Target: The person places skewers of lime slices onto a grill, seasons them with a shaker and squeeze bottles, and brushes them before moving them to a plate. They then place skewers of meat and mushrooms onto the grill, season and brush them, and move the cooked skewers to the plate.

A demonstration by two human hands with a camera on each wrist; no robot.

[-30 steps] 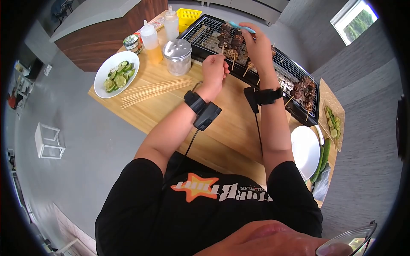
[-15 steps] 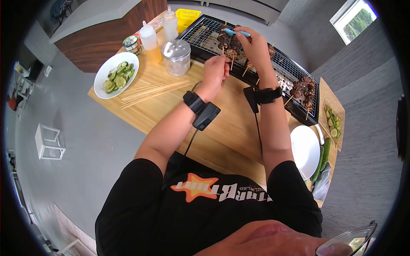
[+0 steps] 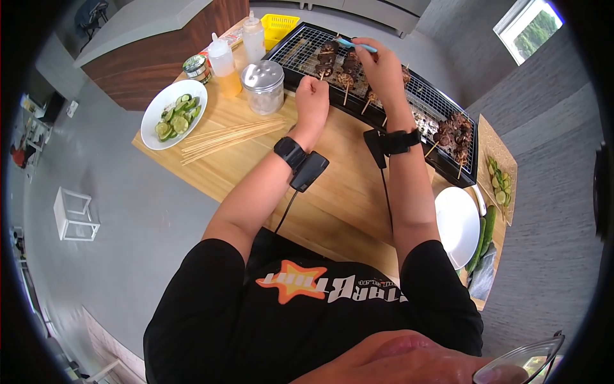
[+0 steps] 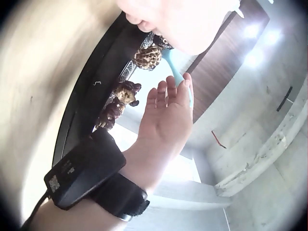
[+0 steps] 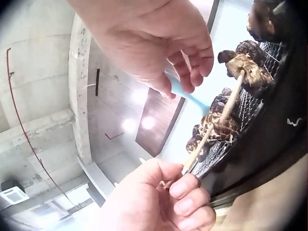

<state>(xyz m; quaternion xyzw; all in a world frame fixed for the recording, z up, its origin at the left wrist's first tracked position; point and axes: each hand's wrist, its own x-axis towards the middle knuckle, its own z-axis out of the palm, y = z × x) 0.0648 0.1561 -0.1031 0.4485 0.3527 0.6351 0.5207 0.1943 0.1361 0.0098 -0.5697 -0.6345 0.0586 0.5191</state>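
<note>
My left hand (image 3: pixel 313 101) pinches the bare end of a bamboo skewer (image 5: pixel 195 156) at the grill's front edge. Dark browned pieces of food on that skewer (image 3: pixel 327 59) lie over the wire rack. My right hand (image 3: pixel 385 75) holds a light-blue basting brush (image 3: pixel 358 46) by its handle, above the skewers. In the right wrist view the brush head lies behind the browned food, partly hidden. A neighbouring skewer (image 3: pixel 346 81) lies just right of the left hand.
The black grill (image 3: pixel 470 176) bears more skewers at its right end. Left stand a lidded jar (image 3: pixel 263 86), squeeze bottles (image 3: pixel 224 67), loose bamboo sticks (image 3: pixel 233 137) and a bowl (image 3: pixel 149 121) of sliced cucumber. A white bowl (image 3: pixel 455 227) sits beside whole cucumbers (image 3: pixel 486 233) at right.
My left hand has shifted left with its skewer, which now lies apart from the neighbouring one. The brush dipped towards the food, then rose slightly.
</note>
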